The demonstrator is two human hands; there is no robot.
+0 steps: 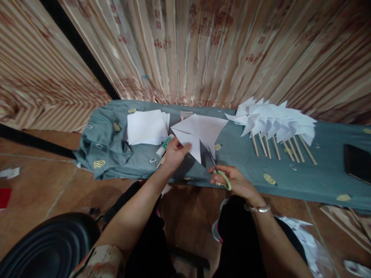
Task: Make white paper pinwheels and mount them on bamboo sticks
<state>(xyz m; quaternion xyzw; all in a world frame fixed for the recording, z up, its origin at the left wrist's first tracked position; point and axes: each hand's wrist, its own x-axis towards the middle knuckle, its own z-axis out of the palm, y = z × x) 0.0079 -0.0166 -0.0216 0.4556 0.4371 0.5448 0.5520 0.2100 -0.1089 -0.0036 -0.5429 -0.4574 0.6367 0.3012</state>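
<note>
My left hand (176,153) pinches a white sheet of paper (207,128) near its lower left, thumb on top. Slits run inward from the left and lower sides of the sheet. Through the handles of a pair of scissors (225,179) with pale green grips go the fingers of my right hand (232,178). The scissor blades point up at the sheet's lower right edge, partly over the paper. Just left of my left hand lies a green and white glue stick (165,145), with wooden sticks (161,161) below it, partly hidden.
A stack of white paper (147,127) sits left on the blue-green cloth (249,173). Several paper pinwheels on sticks (278,121) overlap at the right, with a dark phone-like object (358,160) beyond. A black round stool (49,247) stands lower left; pleated curtains (185,46) hang behind.
</note>
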